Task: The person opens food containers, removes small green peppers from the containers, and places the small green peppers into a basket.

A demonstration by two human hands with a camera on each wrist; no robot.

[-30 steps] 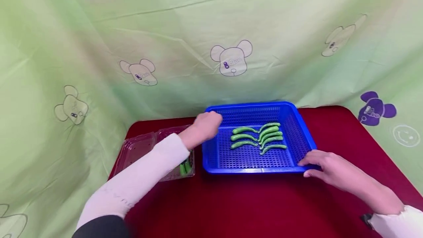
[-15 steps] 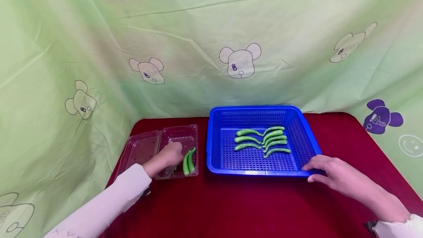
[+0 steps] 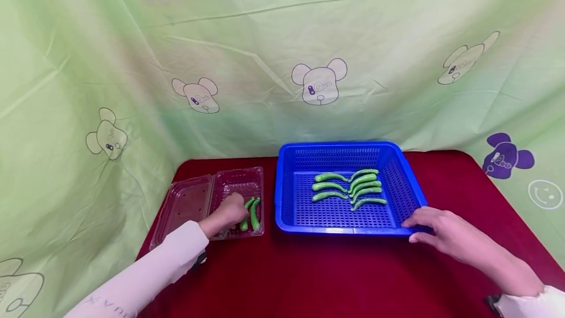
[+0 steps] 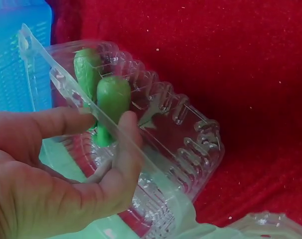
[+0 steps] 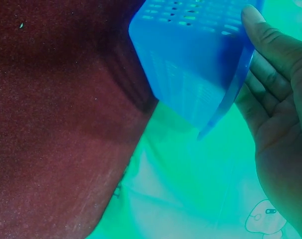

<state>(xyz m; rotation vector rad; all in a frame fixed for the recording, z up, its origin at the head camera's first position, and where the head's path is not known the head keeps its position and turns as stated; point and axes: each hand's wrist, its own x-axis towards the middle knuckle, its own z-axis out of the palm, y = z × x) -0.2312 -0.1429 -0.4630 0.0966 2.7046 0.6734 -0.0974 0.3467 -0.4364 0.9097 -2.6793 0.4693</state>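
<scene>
My left hand (image 3: 231,209) reaches into a clear plastic clamshell box (image 3: 240,176) at the left. Its thumb and index finger sit on either side of a curved green vegetable (image 4: 113,94), fat at one end and narrow at the other, and pinch it near the narrow end. A second green vegetable (image 3: 255,216) lies beside it in the box. My right hand (image 3: 441,225) grips the near right corner of a blue plastic basket (image 3: 344,230), fingers over the rim and thumb outside. Several similar vegetables (image 3: 328,186) lie in two columns on the basket floor.
The box's lid (image 3: 187,205) lies opened out to the left. A dark red cloth (image 3: 309,274) covers the table under box and basket. Behind hangs a pale green curtain (image 3: 247,112) printed with bear heads, close to the table's back edge.
My left hand has come from over the basket's left side down into the box, then slightly right onto a vegetable, whose lower end has shifted left. The right hand keeps its grip on the basket.
</scene>
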